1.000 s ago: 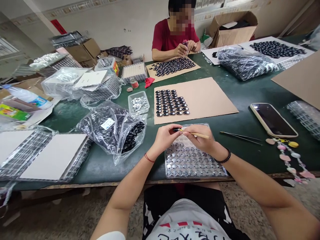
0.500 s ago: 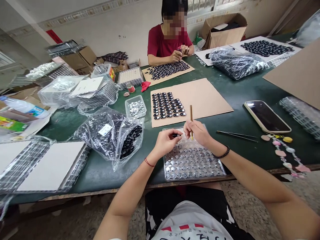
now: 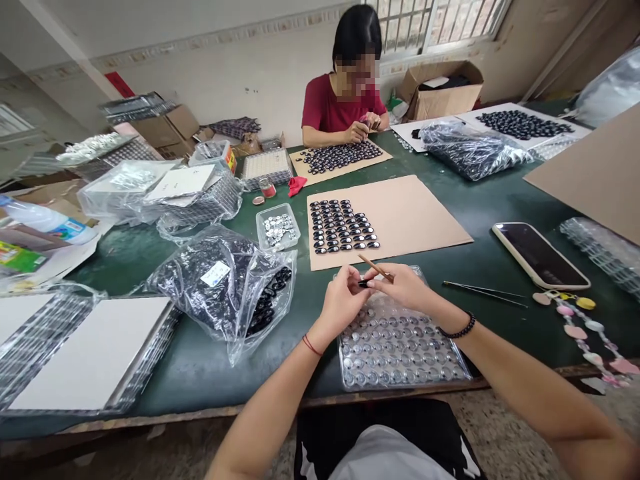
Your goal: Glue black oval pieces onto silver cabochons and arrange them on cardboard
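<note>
My left hand [image 3: 343, 300] and my right hand [image 3: 406, 287] meet over the far end of a clear plastic tray [image 3: 400, 343] filled with small round silver pieces. Between their fingertips is a small black oval piece [image 3: 365, 283], pinched by my left hand. My right hand also grips a thin wooden stick [image 3: 375, 267] that points up and to the left. Just beyond lies a brown cardboard sheet [image 3: 415, 213] with rows of black oval pieces [image 3: 343, 225].
A plastic bag of black pieces [image 3: 225, 280] lies left of my hands, a small tub of silver parts [image 3: 277, 227] behind it. Tweezers [image 3: 483, 290], a phone [image 3: 540, 255] and a bead charm [image 3: 580, 320] lie right. A person in red [image 3: 345, 107] works opposite.
The stick in my right hand swung from pointing right, to upright, to tilted left. My hands parted and came together again on the black piece. The view shifted slightly.
</note>
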A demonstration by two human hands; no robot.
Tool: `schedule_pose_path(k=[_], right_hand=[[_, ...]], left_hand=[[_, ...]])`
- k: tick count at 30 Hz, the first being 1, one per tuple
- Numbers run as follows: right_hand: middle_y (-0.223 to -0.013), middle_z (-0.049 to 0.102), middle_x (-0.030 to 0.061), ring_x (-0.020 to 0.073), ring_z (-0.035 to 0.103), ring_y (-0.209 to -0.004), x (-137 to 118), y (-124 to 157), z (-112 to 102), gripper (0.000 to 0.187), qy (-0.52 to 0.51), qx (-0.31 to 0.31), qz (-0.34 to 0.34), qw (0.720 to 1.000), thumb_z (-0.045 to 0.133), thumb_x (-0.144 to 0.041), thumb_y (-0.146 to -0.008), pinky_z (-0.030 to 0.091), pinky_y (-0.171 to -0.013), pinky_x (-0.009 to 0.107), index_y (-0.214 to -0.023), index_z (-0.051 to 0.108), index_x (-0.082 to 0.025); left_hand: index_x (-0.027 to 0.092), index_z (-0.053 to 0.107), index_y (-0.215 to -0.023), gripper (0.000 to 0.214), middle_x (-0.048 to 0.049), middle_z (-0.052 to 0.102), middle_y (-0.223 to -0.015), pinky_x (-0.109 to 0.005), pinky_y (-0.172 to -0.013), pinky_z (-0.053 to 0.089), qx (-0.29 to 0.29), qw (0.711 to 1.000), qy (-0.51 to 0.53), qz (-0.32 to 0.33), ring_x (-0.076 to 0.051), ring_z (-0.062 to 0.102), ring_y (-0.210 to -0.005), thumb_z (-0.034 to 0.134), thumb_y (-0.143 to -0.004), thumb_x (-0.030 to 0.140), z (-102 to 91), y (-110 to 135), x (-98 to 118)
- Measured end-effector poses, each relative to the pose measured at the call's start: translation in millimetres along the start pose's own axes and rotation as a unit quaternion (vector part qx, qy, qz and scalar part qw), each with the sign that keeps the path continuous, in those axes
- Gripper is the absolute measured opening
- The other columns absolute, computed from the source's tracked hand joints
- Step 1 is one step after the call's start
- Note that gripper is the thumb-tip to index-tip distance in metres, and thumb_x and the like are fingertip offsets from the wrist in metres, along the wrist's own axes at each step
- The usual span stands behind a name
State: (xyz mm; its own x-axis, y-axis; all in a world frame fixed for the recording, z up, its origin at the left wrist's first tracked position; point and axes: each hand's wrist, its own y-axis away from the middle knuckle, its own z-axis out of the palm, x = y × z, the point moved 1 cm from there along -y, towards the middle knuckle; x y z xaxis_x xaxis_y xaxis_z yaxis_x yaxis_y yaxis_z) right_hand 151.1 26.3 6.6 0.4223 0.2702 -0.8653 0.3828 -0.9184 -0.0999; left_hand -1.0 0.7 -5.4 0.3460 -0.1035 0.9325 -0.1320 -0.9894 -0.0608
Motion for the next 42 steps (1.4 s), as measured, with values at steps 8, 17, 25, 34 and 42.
schedule_pose_path(k=[8, 17, 25, 34, 42], right_hand=[[-0.067, 0.066, 0.0006, 0.0149, 0.057, -0.058, 22.9, -72.4, -29.2, 0.020, 0.055, 0.090, 0.024, 0.994, 0.061, -0.034, -0.070, 0.043, -0.055, 0.026, -0.081, 0.067, -0.018], [-0.080, 0.068, 0.0033, 0.0145, 0.058, -0.073, 78.4, -232.0, -36.8, 0.017, 0.132, 0.155, 0.040, 0.978, 0.058, -0.022, -0.071, 0.044, -0.068, 0.024, -0.083, 0.067, -0.014], [-0.074, 0.066, 0.0038, 0.0128, 0.056, -0.064, 107.6, -299.1, -21.4, 0.016, 0.181, 0.111, 0.053, 0.976, 0.059, -0.020, -0.069, 0.042, -0.060, 0.022, -0.081, 0.067, -0.013], [-0.074, 0.068, 0.0035, 0.0142, 0.057, -0.065, 118.5, -302.7, -22.7, 0.021, 0.211, 0.075, 0.067, 0.972, 0.057, -0.026, -0.072, 0.041, -0.061, 0.022, -0.085, 0.070, -0.015], [-0.075, 0.067, 0.0044, 0.0139, 0.056, -0.063, 110.6, -293.4, -21.8, 0.026, 0.218, 0.096, 0.062, 0.969, 0.051, -0.030, -0.076, 0.039, -0.057, 0.021, -0.089, 0.068, -0.015]], left_hand=[[0.022, 0.047, -0.098, 0.019, 0.0022, 0.056, -0.064, -0.023, -0.055, 0.040, -0.019, 1.000, 0.016, -0.013, -0.011, 0.052, -0.054, 0.049, -0.079, 0.026, 6.1, 13.5, 4.6], [0.018, 0.055, -0.094, 0.018, 0.0011, 0.057, -0.066, -0.021, -0.058, 0.038, -0.078, 0.995, -0.049, 0.029, -0.010, 0.050, -0.058, 0.041, -0.084, 0.024, 9.8, 24.9, 12.0], [0.019, 0.055, -0.093, 0.017, 0.0017, 0.058, -0.065, -0.020, -0.056, 0.038, -0.076, 0.997, -0.010, -0.009, -0.009, 0.051, -0.057, 0.042, -0.084, 0.022, 8.2, 23.9, 6.1], [0.020, 0.057, -0.093, 0.017, 0.0022, 0.057, -0.063, -0.021, -0.056, 0.037, -0.085, 0.996, -0.015, -0.023, -0.010, 0.051, -0.057, 0.044, -0.083, 0.023, 7.1, 22.3, 6.9], [0.019, 0.056, -0.092, 0.017, 0.0018, 0.058, -0.065, -0.022, -0.058, 0.038, -0.089, 0.995, -0.022, -0.025, -0.010, 0.052, -0.060, 0.043, -0.082, 0.023, 7.5, 21.0, 4.3]])
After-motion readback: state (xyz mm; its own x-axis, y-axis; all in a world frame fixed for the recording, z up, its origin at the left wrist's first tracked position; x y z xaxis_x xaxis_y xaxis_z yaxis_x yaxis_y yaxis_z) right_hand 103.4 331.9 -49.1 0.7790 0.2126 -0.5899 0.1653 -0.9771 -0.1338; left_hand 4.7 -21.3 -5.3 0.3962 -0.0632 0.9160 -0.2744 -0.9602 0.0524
